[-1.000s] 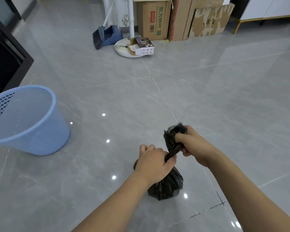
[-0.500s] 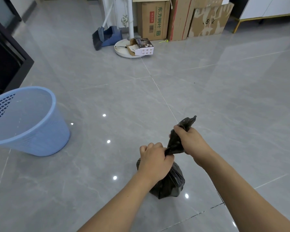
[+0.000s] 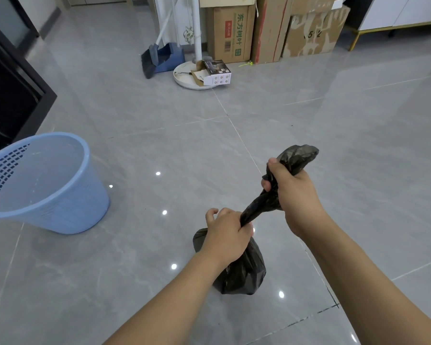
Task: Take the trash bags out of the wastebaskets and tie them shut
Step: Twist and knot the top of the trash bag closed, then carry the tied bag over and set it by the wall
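Observation:
A black trash bag (image 3: 244, 272) hangs low over the grey tile floor in front of me, its lower part bulging. My left hand (image 3: 225, 236) grips the bag's twisted neck just above the bulge. My right hand (image 3: 292, 192) grips the neck higher up and to the right, pulling it taut. The loose end of the bag sticks out above my right fist. A light blue plastic wastebasket (image 3: 60, 202) with a slotted wall stands on the floor at the left, with no bag in it.
A black cabinet (image 3: 15, 100) stands at the far left. At the back are a broom and blue dustpan (image 3: 159, 58), a white round stand base (image 3: 184, 79) with a small box (image 3: 215, 73), and cardboard boxes (image 3: 230, 33) against the wall.
My right hand has pulled the bag's neck up and to the right, stretching it out away from my left hand. My left hand has stayed on the neck.

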The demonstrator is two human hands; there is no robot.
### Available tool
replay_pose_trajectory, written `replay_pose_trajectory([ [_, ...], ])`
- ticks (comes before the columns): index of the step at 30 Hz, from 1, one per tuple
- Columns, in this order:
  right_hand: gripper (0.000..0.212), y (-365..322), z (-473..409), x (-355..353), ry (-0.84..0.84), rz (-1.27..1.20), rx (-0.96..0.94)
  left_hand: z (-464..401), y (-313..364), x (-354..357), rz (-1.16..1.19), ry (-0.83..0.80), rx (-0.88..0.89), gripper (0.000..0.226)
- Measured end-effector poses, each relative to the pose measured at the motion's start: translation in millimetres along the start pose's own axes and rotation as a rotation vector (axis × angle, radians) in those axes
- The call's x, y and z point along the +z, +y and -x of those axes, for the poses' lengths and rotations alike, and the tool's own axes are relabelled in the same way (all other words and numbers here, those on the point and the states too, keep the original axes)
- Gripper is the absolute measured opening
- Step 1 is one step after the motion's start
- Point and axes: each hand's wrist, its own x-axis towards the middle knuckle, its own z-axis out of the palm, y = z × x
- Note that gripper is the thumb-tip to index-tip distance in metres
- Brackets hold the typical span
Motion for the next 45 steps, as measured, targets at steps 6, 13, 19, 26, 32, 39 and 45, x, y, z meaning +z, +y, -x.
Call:
replay_pose_trajectory([
  [6, 0.031, 4.3, -1.8, 3.4, 0.009, 0.077, -0.016, 14.6, -12.0, -5.8, 0.100, 0.032, -0.048, 0.034],
  [13, 0.024, 2.6, -7.6, 6.3, 0.068, 0.127, -0.048, 8.3, -11.8, -18.6, 0.132, 0.015, -0.015, 0.044],
  [19, 0.029, 1.7, -14.8, 10.7, 0.102, 0.146, -0.026, 8.3, -4.8, -31.6, 0.143, 0.264, 0.183, 0.021],
  [26, 0.028, -29.2, -31.5, 24.4, 0.077, 0.302, -0.087, -12.2, 13.0, -63.5, -0.053, 0.122, 0.128, 0.042],
  [32, 0.025, -93.1, -31.3, 23.7, 0.152, 0.206, -0.053, -40.3, 75.6, -108.5, -0.037, 0.062, 0.114, 0.021],
  [39, 0.035, -284.6, 4.5, -49.5, 0.373, 0.148, 0.022, -51.4, 263.6, -216.1, -0.127, -0.039, 0.108, 0.022],
  [45, 0.051, -504.5, 73.4, -166.7, 0.562, 0.199, 0.045, -26.3, 504.8, -317.7, -0.185, -0.127, 0.241, 0.022],
])
